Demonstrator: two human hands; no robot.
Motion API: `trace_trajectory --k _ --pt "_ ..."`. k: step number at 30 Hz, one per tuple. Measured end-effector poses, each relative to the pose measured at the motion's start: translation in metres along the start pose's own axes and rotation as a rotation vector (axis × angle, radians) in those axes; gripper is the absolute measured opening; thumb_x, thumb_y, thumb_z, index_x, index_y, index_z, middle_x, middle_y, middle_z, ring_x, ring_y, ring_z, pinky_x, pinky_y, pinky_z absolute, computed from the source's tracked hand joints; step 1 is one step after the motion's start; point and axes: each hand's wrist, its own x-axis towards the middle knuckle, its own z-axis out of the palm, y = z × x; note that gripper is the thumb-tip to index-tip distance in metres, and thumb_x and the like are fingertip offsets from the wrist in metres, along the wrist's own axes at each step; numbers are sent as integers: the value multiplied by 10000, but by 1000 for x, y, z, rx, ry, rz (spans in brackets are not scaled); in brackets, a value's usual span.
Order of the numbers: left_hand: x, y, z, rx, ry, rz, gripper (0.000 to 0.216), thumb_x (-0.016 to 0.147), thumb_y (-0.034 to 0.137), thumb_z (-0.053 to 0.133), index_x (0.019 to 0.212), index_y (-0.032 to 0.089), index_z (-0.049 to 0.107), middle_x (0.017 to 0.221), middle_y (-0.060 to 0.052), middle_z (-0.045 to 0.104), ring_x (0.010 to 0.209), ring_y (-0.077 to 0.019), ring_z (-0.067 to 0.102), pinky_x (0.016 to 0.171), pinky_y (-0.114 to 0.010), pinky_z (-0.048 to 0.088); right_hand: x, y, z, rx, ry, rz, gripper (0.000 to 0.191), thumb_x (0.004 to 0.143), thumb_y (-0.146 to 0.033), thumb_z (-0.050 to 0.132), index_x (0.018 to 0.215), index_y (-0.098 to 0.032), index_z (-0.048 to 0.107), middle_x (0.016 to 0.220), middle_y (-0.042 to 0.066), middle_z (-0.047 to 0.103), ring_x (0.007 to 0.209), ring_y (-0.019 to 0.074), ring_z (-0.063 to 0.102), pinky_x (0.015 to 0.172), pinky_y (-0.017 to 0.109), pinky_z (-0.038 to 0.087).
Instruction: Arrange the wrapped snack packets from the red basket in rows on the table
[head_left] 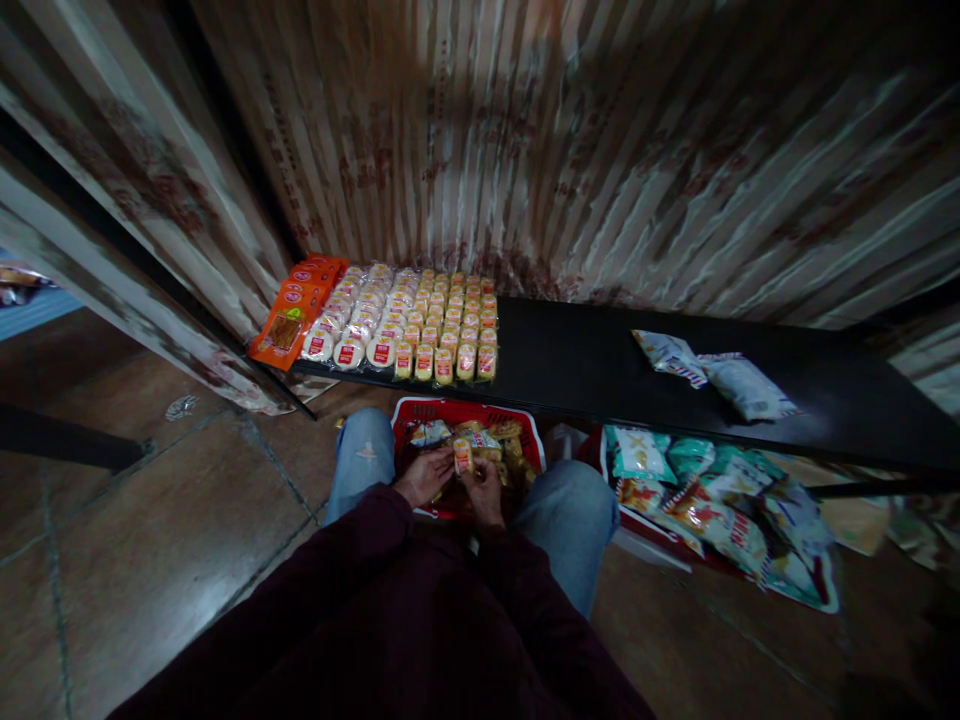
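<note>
Between my knees, above a red basket (534, 432), I hold a small wrapped cake (463, 456) with a yellow wrapper and red-and-white label. My right hand (484, 492) grips it from below and the right. From the left, my left hand (426, 476) meets its edge, the fingertips closed at the wrapper. Inside the basket lie more yellow packets (510, 445) and a white-blue packet (430, 433). Ahead, rows of matching yellow cakes (444, 362) stand on a black shelf (559, 350), beside rows of round white wrapped cakes (349, 352).
Orange snack packs (296, 310) lie at the shelf's left end. Two white-blue bags (746, 387) rest towards its right. Under the shelf, a second red basket (831, 585) holds several green and white snack bags (727, 520). A pleated curtain (480, 150) hangs behind.
</note>
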Motion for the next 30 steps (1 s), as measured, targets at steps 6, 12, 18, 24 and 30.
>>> trace_trajectory --k 6,12,18,24,30 --pt "3 -2 6 6 37 -22 192 810 98 533 904 137 696 876 -62 676 879 -140 603 858 -229 431 -3 -4 -1 -119 -25 -171 349 724 -433 634 979 -201 578 958 56 646 925 219 597 865 400 496" --pt "6 -7 8 0 71 -5 186 785 59 568 881 159 693 769 -20 661 784 -135 600 775 -228 430 -6 -7 -2 -209 -71 -196 366 756 -432 581 1032 -193 592 1036 91 654 954 230 608 826 383 523" --pt "11 -13 10 67 2 41 233 738 50 645 933 169 686 854 -19 712 847 -150 641 701 -223 425 -7 -11 -4 -302 -81 -337 283 780 -349 522 994 -207 640 1018 94 677 962 232 620 845 390 531" --pt "11 -16 8 124 -10 80 225 673 70 744 873 155 687 817 -27 718 831 -151 659 729 -219 436 -7 -4 -4 -275 -125 -288 331 794 -316 486 1063 -189 629 1076 118 698 994 238 647 881 407 536" --pt "12 -16 6 99 28 69 248 664 7 680 860 158 681 757 -13 702 774 -135 651 709 -212 430 -7 2 -3 -205 -127 -245 329 813 -323 478 1079 -194 624 1075 111 708 988 233 667 889 400 537"
